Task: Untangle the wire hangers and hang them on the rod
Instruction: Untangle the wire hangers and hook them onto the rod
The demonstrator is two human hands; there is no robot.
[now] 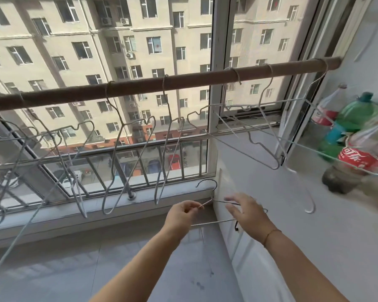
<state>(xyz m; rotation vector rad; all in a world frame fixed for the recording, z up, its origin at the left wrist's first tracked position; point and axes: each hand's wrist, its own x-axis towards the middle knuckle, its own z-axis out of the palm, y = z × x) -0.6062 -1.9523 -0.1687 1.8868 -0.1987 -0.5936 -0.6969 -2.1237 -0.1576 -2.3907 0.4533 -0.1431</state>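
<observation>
Both my forearms reach forward, low in front of the window sill. My left hand (182, 211) pinches one end of a thin grey wire hanger (213, 202), thumb and forefinger closed on it. My right hand (248, 214) is palm down with fingers spread loosely over the hanger's far shoulder; whether it grips, I cannot tell. The hook curls up between my hands. Above, the long brown rod (162, 83) crosses left to right, with about seven hangers on it. Three plastic bottles (356, 118) stand far right.
</observation>
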